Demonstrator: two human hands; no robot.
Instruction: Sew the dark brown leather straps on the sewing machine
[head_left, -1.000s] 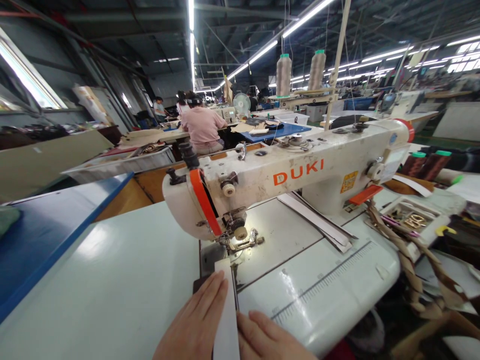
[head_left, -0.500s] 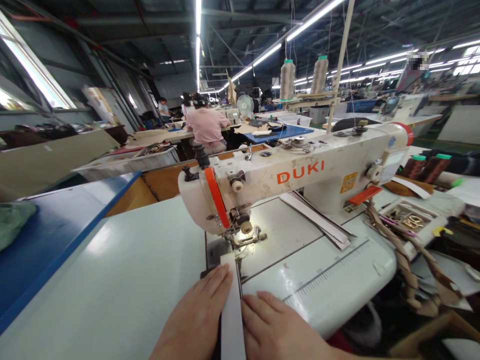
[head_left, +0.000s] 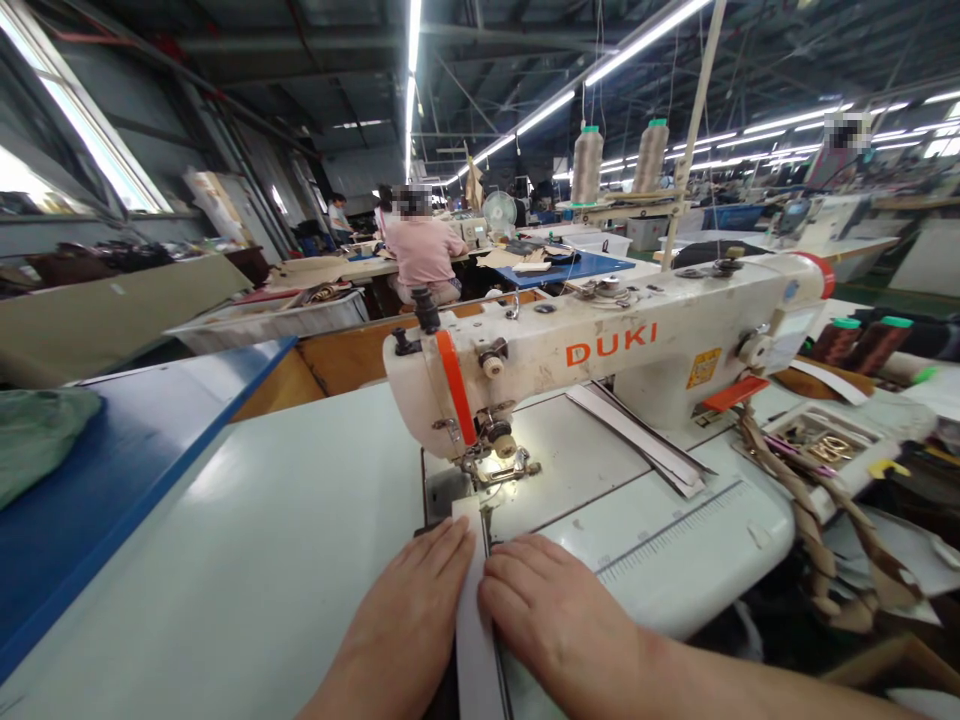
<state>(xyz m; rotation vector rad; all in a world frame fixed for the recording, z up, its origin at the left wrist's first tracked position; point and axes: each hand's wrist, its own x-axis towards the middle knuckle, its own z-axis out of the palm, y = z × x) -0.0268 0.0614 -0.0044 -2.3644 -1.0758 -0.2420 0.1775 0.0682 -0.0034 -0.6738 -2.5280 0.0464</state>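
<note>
A long white strip [head_left: 474, 610] with a dark layer along its edges runs from the bottom of the view up to the needle area of a sewing machine [head_left: 600, 340]. Its far end lies just in front of the presser foot [head_left: 491, 478]. My left hand [head_left: 409, 610] is closed on the strip's left side, fingers pressed together and tips on its top. From the right, my right hand [head_left: 551, 605] grips the strip's edge with bent fingers; its thumb is hidden. Dark material [head_left: 429, 530] shows beyond the left fingers.
More white strips [head_left: 637, 435] lie under the machine arm. At right are a tray of metal rings [head_left: 829, 445] and hanging brown straps [head_left: 810, 540]. Thread cones [head_left: 587, 168] stand behind. A blue-edged table [head_left: 150, 450] adjoins at left; a person in pink [head_left: 424, 250] sits farther back.
My right hand has moved up along the strip towards the needle, and its fingers are more bent. My left hand keeps its hold. The whole view has shifted slightly.
</note>
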